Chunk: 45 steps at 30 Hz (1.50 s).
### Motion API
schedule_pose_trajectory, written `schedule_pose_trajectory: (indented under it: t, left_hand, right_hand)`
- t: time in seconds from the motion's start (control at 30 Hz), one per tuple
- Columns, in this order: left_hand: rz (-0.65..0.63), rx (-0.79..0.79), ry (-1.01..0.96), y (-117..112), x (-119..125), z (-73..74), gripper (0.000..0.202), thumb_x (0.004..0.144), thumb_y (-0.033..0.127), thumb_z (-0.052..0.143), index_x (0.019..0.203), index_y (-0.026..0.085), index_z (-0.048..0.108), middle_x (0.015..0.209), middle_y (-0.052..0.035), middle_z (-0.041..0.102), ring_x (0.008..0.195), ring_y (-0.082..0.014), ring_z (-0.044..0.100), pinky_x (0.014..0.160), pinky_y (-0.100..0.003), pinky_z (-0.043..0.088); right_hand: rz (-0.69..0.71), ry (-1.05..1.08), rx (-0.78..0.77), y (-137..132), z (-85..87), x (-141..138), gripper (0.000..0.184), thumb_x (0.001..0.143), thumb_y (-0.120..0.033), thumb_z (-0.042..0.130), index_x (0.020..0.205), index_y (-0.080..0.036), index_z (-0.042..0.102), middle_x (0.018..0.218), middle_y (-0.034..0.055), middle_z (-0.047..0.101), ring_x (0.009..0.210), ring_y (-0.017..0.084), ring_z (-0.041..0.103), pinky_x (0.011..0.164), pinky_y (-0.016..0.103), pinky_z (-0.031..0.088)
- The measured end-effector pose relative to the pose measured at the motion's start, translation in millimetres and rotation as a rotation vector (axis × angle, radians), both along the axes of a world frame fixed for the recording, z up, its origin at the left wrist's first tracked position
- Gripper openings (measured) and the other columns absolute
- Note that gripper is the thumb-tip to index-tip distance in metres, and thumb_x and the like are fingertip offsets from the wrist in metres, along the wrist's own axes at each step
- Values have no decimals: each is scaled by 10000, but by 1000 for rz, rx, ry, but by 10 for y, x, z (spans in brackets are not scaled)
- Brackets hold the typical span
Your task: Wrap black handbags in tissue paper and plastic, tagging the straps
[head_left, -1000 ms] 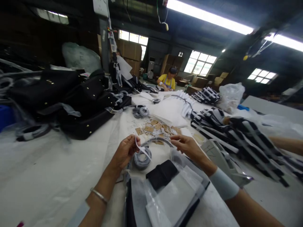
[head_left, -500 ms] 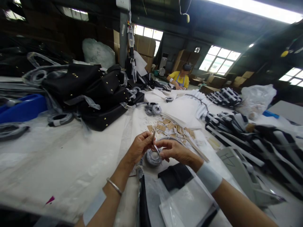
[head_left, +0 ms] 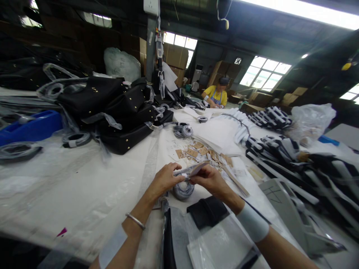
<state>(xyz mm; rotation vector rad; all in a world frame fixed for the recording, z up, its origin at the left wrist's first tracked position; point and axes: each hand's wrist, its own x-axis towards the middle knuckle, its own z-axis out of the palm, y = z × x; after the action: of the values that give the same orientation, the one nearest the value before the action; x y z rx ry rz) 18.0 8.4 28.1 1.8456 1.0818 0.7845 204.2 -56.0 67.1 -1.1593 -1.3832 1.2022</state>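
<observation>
My right hand (head_left: 211, 182) pinches a tan cardboard hang tag (head_left: 198, 169), which tilts up to the right. Just left of it, my left hand (head_left: 166, 177) has thumb and fingers closed round a grey plastic-wrapped strap (head_left: 182, 171). The fingertips of both hands nearly meet, and the tag's string is too small to make out. Directly below them a coiled wrapped strap (head_left: 183, 191) lies on the table. Nearer to me is a black bag (head_left: 167, 239) with a black flap piece (head_left: 208, 210) and clear plastic film on it.
Tan tags (head_left: 202, 150) with white strings lie scattered beyond my hands. Black bags (head_left: 123, 136) are piled at left, by a blue bin (head_left: 36, 125). White sheets (head_left: 218, 130) lie ahead; wrapped black straps (head_left: 283, 149) and a grey plastic piece (head_left: 288, 209) are at right. Another person (head_left: 215, 95) works at the far end.
The tan tag has passed from my left hand to my right hand and turned from upright to slanting. My left fingers have shifted onto the wrapped strap. The view has turned slightly left.
</observation>
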Motion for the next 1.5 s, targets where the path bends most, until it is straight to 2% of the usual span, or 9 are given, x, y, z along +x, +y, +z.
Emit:
schedule_pose_trajectory:
  t: [0.23, 0.4, 0.67, 0.83, 1.0, 1.2, 1.3, 1.43, 1.5]
  left_hand:
    - [28, 135, 364, -105, 103, -121, 336, 720, 169, 603, 1051, 201, 653, 1056, -82, 671, 1038, -252, 590, 914, -338, 427]
    - [66, 169, 449, -70, 131, -125, 252, 743, 170, 586, 975, 203, 678, 1000, -69, 693, 986, -233, 618, 860, -311, 439]
    - [176, 184, 445, -106, 134, 2, 225, 766, 189, 600, 975, 216, 680, 1036, -59, 707, 996, -220, 630, 862, -295, 442]
    - [161, 172, 385, -112, 140, 7, 198, 770, 202, 615, 958, 217, 676, 1012, -56, 703, 937, -215, 648, 815, -288, 450]
    - [123, 182, 264, -134, 151, -2, 158, 811, 241, 605, 951, 201, 666, 1019, -75, 681, 943, -223, 637, 835, -303, 444]
    - [90, 109, 76, -81, 109, -7, 149, 723, 161, 608, 865, 195, 632, 944, -44, 657, 906, -199, 606, 822, -285, 434]
    - [82, -5, -29, 37, 32, -37, 116, 795, 297, 573, 805, 192, 621, 825, -20, 654, 797, -183, 596, 732, -271, 442]
    - [49, -190, -115, 138, -42, -130, 460, 856, 558, 502, 592, 188, 574, 592, -25, 578, 687, -202, 558, 664, -304, 436]
    - [-26, -300, -182, 137, -29, -174, 542, 837, 650, 491, 614, 172, 613, 590, -34, 597, 673, -207, 568, 654, -314, 455]
  right_hand:
    - [17, -312, 89, -111, -280, 15, 70, 787, -275, 737, 782, -205, 732, 751, 8, 710, 708, 178, 640, 683, 284, 502]
    - [26, -395, 86, -133, -291, 20, 23, 793, -221, 696, 784, -201, 689, 729, -7, 695, 685, 171, 632, 650, 266, 479]
    - [-18, -982, 567, -167, -234, -98, 207, 779, -30, 581, 786, -222, 658, 789, 26, 667, 721, 179, 601, 658, 272, 433]
    - [-84, -1232, 685, -38, -254, -143, 177, 819, -61, 586, 774, -218, 654, 811, 49, 661, 799, 222, 586, 737, 335, 440]
    - [-41, -1225, 768, 179, -270, -134, 184, 848, -44, 588, 875, -208, 666, 1188, 99, 663, 1124, 280, 573, 998, 456, 423]
    - [113, -1180, 854, 303, -394, -37, 199, 928, -62, 481, 892, -206, 614, 919, 69, 697, 881, 210, 651, 1035, 447, 452]
    - [88, -1089, 932, 298, -410, 32, 243, 916, -38, 429, 929, -202, 608, 989, 96, 705, 936, 216, 660, 1018, 442, 480]
    - [49, -971, 925, 285, -376, 83, 322, 896, -32, 444, 1094, -217, 618, 1059, 91, 711, 1026, 221, 662, 1047, 457, 472]
    - [50, -934, 943, 281, -358, 84, 354, 908, -43, 454, 1179, -216, 603, 1071, 91, 713, 1048, 219, 662, 1054, 461, 474]
